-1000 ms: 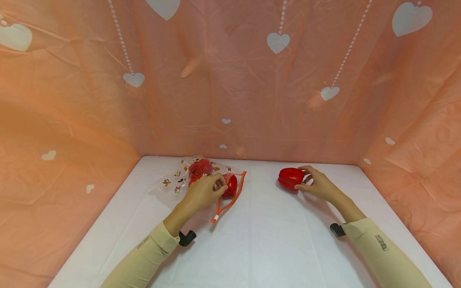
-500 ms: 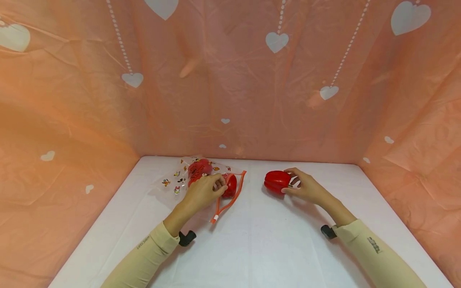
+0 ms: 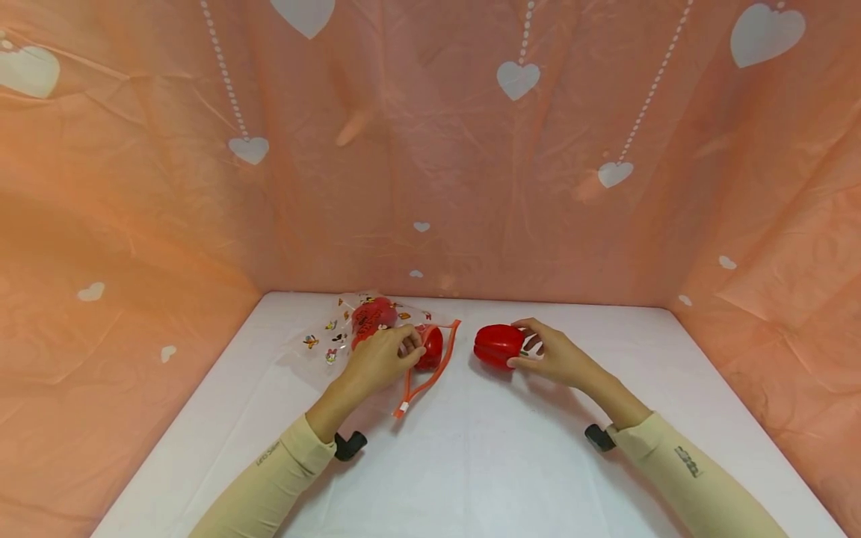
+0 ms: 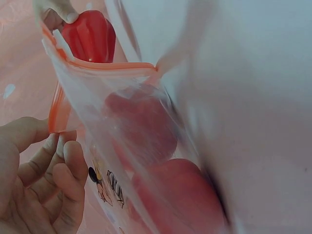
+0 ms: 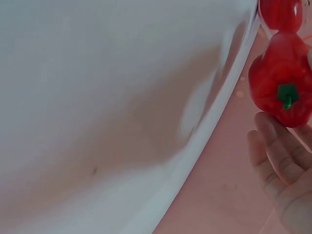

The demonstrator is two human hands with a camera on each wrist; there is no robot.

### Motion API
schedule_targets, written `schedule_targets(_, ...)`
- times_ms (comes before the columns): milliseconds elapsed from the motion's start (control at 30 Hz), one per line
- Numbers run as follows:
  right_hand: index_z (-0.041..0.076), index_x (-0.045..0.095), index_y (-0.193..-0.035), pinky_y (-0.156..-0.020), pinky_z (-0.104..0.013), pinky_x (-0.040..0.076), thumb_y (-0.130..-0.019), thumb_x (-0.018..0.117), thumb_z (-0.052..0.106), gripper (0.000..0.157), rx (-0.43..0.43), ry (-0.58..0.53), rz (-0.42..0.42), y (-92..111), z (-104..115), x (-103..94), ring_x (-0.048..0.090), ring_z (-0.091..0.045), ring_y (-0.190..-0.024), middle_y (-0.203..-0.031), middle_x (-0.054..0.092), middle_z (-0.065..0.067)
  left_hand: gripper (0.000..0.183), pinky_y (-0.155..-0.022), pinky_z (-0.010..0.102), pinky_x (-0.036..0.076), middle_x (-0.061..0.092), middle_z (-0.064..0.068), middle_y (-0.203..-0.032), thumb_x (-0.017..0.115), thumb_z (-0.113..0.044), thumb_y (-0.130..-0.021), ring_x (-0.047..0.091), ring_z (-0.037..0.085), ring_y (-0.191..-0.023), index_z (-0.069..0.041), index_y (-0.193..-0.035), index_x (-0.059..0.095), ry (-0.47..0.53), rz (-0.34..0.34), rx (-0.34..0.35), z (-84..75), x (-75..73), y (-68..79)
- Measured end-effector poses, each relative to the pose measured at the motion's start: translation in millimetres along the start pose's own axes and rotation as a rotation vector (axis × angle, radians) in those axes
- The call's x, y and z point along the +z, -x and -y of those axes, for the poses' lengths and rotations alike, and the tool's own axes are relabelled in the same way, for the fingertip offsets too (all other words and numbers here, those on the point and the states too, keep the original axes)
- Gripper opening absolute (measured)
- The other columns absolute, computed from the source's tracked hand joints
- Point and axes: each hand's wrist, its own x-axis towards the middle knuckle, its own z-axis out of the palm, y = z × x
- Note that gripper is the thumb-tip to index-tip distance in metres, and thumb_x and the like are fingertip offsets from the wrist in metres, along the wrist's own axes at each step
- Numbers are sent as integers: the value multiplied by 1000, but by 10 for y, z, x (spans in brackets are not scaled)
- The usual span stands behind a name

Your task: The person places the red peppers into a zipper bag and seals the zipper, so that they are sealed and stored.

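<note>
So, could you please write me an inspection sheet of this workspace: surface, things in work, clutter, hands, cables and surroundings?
Surface: white table, lightly creased; one small dark mark in the right wrist view.
Things in work: one red pepper outside the clear bag; two red things inside it.
Clutter: nothing seen.
Hands: left hand pinches the bag's orange edge; right hand holds the pepper at its stem end.
Cables: nothing seen.
Surroundings: orange curtain with pale hearts.

R grip [image 5: 288,181] part. cropped (wrist cam).
</note>
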Motion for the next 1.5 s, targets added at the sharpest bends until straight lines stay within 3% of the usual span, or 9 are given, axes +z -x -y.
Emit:
schedule_targets(300,1,56,-143,-88,-41,61,-90,89,24,67,17,-71,26,-44,125,184,70,-28,-103,-115,72,-12,10,-67,29,51,68,-8,-84,80,-23,-98,61,10,-77,-18,-100,72,4,11,-8,-2,2,-3)
schedule_targets(600,4,57,-145,-87,-40,63,-90,90,25,67,130,-148,45,-79,307,338,72,-25,-100,-121,70,-15,9,-66,29,51,68,-8,-83,80,-23,-99,61,10,-77,-18,-100,72,3,7,2,7,5,-5)
schedule_targets(967,3,52,-150,-76,-37,65,-92,87,21,70,236,-265,54,-120,420,495,76,-21,-92,-130,64,-21,9,-67,30,52,68,-8,-84,79,-22,-99,61,11,-78,-18,-101,72,14,11,-2,14,-1,-4)
schedule_targets(1267,-2,42,-154,-78,-41,65,-94,83,12,74,254,-452,45,-165,479,597,76,-26,-98,-135,57,-29,11,-62,30,48,65,-7,-81,80,-23,-99,56,14,-71,-18,-102,71,10,6,-5,26,-8,-3)
schedule_targets(1500,-7,39,-150,-80,-39,65,-93,81,5,72,242,-454,57,-179,542,671,74,-27,-97,-139,55,-31,11,-61,30,47,69,-6,-83,80,-23,-99,55,15,-70,-17,-102,71,13,5,0,32,-12,-7)
